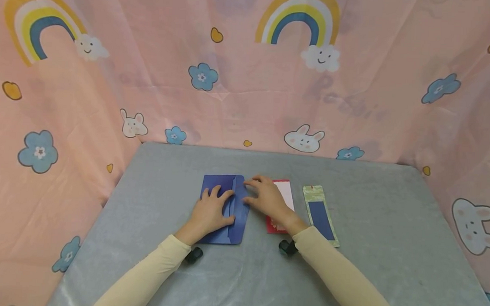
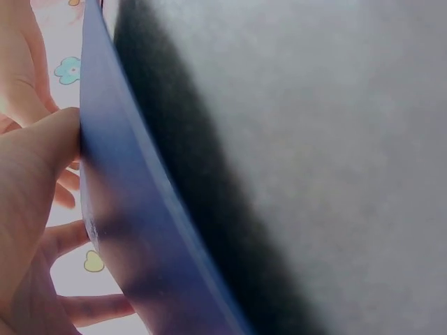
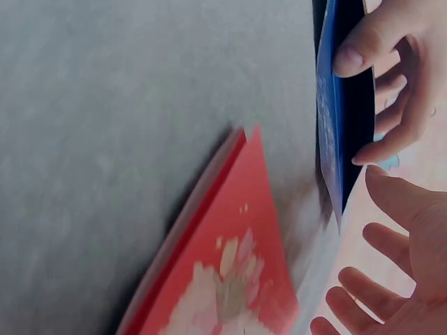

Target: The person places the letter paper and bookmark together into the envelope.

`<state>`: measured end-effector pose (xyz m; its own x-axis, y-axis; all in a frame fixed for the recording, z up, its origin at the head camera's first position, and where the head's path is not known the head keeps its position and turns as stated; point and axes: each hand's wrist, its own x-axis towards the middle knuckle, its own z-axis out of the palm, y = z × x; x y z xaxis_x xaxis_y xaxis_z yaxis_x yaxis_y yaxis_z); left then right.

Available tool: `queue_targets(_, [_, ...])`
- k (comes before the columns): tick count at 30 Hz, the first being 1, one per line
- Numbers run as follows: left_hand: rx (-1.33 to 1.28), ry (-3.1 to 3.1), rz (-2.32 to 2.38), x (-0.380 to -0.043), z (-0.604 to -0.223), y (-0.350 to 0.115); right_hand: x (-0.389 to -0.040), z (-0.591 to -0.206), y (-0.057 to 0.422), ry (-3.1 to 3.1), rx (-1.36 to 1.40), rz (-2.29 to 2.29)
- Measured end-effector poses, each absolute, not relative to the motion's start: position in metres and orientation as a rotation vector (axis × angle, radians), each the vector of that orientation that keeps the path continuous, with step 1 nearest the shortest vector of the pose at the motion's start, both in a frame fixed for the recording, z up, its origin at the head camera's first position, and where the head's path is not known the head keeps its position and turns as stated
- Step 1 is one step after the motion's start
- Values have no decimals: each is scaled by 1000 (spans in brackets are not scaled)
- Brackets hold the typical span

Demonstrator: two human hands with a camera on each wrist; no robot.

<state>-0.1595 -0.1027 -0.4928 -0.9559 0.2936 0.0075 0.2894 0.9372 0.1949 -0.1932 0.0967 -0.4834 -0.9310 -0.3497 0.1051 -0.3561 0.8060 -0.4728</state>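
Observation:
A blue envelope [image 1: 221, 181] lies on the table with its flap [image 1: 237, 232] folded out to the right. My left hand [image 1: 209, 213] rests on the envelope, fingers spread across its body and thumb near the flap's crease. At the flap's right edge hovers my right hand [image 1: 269, 197], its fingers loosely bent with nothing held between them. Whether those fingertips touch the flap I cannot tell. Beneath the right hand and wrist is a red card [image 3: 223, 272] with a floral print, partly covered in the head view, where a pale panel [image 1: 285, 191] shows on it.
Right of the red card lies a long green patterned piece [image 1: 314, 192] with a dark blue rectangle [image 1: 322, 218] on it. A grey cloth covers the table [image 1: 373, 231]. Pink printed curtains [image 1: 230, 106] hang along the back and both sides.

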Motion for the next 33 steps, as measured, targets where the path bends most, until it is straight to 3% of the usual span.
queue_targets(33, [459, 3081, 341, -158, -494, -103, -187, -475, 182, -2940, 345, 987])
